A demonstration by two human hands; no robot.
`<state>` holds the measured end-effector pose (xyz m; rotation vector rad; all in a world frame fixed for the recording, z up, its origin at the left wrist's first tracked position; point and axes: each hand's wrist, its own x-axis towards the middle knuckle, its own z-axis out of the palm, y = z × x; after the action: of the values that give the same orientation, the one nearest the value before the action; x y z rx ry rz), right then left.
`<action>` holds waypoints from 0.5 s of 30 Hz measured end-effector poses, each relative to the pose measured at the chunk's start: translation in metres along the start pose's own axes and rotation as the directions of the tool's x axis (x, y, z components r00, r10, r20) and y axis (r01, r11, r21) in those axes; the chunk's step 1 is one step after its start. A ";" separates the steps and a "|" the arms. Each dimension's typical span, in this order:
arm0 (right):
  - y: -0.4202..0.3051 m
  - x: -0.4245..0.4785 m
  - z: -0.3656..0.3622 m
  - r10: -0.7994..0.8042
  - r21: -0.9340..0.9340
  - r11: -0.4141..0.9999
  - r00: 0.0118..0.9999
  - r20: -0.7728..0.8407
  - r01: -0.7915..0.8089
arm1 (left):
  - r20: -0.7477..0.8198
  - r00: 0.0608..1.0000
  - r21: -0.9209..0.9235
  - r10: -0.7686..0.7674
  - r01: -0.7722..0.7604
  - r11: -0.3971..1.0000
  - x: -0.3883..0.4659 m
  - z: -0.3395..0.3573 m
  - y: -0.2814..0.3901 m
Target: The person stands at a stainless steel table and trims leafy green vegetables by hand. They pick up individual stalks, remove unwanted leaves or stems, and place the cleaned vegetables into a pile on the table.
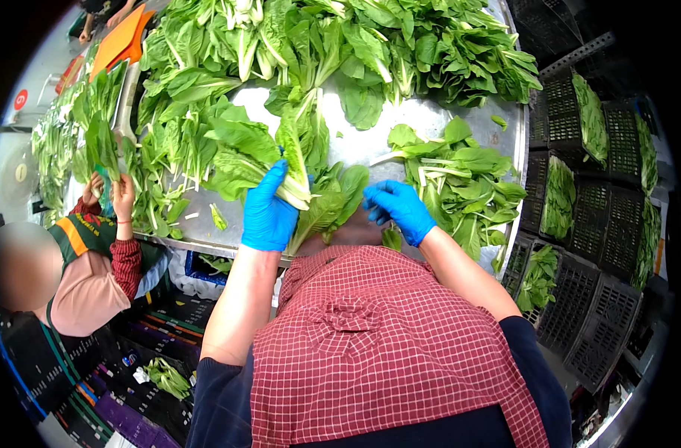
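Note:
My left hand (270, 218), in a blue glove, is closed around the pale stem end of a leafy green head (245, 162). Its leaves point up and away from me above the steel table. To the right, my right hand (399, 210), also gloved, hovers with fingers loosely bent and nothing visible in them. Between the two hands lie loose green leaves (326, 207) near the table's front edge. Just past my right hand is a pile of plucked leaves and stems (458, 179). A small leaf (392, 238) lies beneath my right wrist.
A large heap of leafy greens (318, 39) covers the back of the steel table (351, 140). At the left, a co-worker (94, 263) handles greens beside an orange board (119, 42). Black crates (589, 213) with greens stand at the right; more crates (166, 319) sit at lower left.

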<state>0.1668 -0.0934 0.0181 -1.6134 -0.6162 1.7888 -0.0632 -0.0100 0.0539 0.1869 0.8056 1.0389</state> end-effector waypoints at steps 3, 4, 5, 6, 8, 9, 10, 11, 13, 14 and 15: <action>0.012 -0.003 0.005 0.052 -0.114 0.993 0.978 0.201 -0.029 | -0.013 0.999 0.013 0.039 -0.039 0.999 -0.021 -0.008 0.010; 0.016 -0.001 0.006 0.046 -0.156 0.988 0.966 0.256 -0.006 | -0.031 0.999 0.020 0.044 -0.044 0.999 -0.027 -0.009 0.012; 0.019 0.000 0.010 0.047 -0.140 0.990 0.966 0.255 -0.011 | -0.027 0.999 0.053 0.028 -0.027 0.998 -0.033 -0.013 0.012; 0.021 0.001 0.013 0.048 -0.125 0.992 0.967 0.251 -0.017 | -0.022 1.000 0.084 0.009 -0.007 0.996 -0.038 -0.019 0.010; 0.029 0.011 0.018 0.104 -0.103 0.992 0.954 0.280 -0.078 | -0.066 0.998 0.190 0.017 -0.004 0.982 -0.050 -0.026 0.006; 0.028 0.016 0.022 0.119 -0.086 0.991 0.946 0.300 -0.098 | -0.054 0.998 0.309 0.019 -0.001 0.951 -0.057 -0.026 0.003; 0.026 0.020 0.029 0.134 -0.069 0.991 0.938 0.320 -0.118 | -0.043 0.999 0.423 0.019 0.001 0.906 -0.064 -0.026 0.001; 0.025 0.022 0.037 0.148 -0.053 0.989 0.929 0.339 -0.138 | -0.031 0.999 0.530 0.016 0.003 0.848 -0.069 -0.027 -0.001; 0.031 0.033 0.047 -0.078 -0.045 0.993 0.886 0.458 0.110 | -0.024 0.998 0.714 -0.062 0.061 0.697 -0.076 -0.035 -0.007; 0.049 0.050 0.049 -0.295 -0.064 0.923 0.804 0.516 0.380 | -0.025 0.994 0.768 -0.106 0.087 0.635 -0.077 -0.037 -0.014; 0.052 0.055 0.054 -0.202 0.084 0.979 0.807 0.556 0.186 | -0.031 0.989 0.813 -0.147 0.111 0.571 -0.077 -0.040 -0.022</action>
<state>0.1033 -0.0849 -0.0495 -0.9375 -0.9790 2.1033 -0.0949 -0.0937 0.0534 0.9341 1.2078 0.4388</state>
